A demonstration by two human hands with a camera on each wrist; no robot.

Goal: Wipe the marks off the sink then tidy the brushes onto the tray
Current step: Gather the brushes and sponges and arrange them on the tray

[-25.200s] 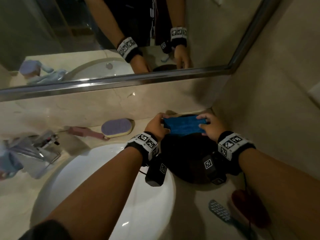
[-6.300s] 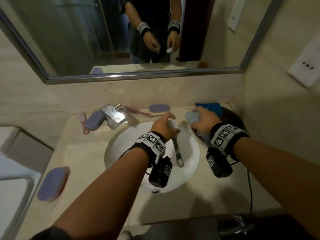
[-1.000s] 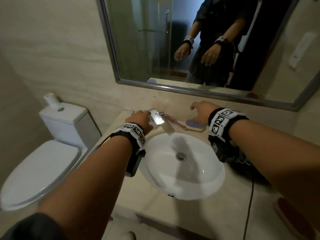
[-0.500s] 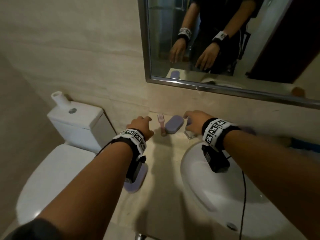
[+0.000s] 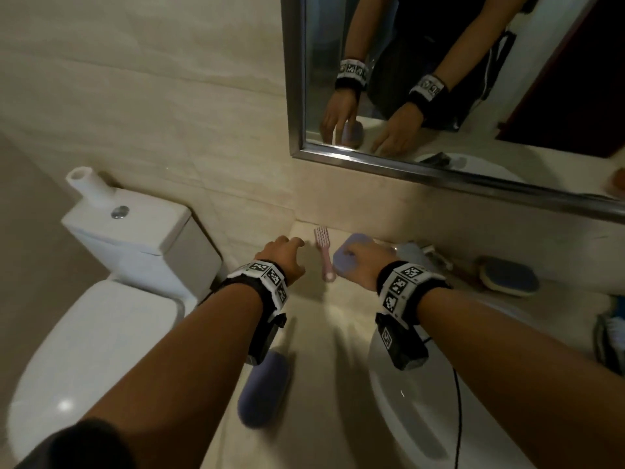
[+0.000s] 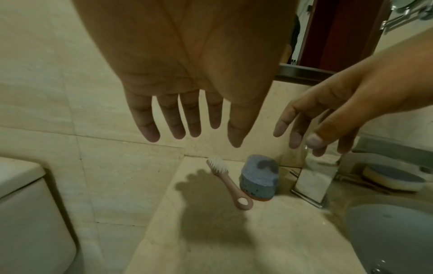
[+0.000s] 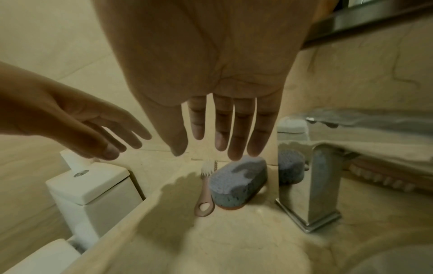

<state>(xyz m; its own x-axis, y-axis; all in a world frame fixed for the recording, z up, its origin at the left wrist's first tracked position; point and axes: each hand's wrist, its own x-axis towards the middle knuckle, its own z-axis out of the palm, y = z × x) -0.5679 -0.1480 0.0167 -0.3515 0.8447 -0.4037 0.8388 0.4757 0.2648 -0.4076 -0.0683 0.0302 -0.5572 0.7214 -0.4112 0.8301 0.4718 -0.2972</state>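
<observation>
A small pink brush (image 5: 323, 257) (image 6: 228, 183) lies at the counter's back left corner. A purple block brush (image 5: 345, 257) (image 7: 239, 181) sits right beside it. My left hand (image 5: 284, 255) (image 6: 199, 135) hovers open above the counter, just left of the pink brush, holding nothing. My right hand (image 5: 362, 262) (image 7: 211, 148) is open too, fingers straight, fingertips just above the purple block. Another purple brush (image 5: 265, 390) lies on the counter under my left wrist. A fourth brush with a pale base (image 5: 509, 280) (image 6: 393, 178) lies right of the faucet. The white sink (image 5: 422, 418) is below my right arm.
The chrome faucet (image 7: 314, 185) (image 6: 314, 176) stands just right of the purple block. A toilet and its tank (image 5: 135, 238) sit left of the counter edge. The mirror frame (image 5: 439, 170) runs above the back wall. A dark object (image 5: 608, 340) shows at the right edge.
Both hands have reached further toward the back left corner. The right hand went from beside the faucet to over the purple block. The left hand came closer to the pink brush.
</observation>
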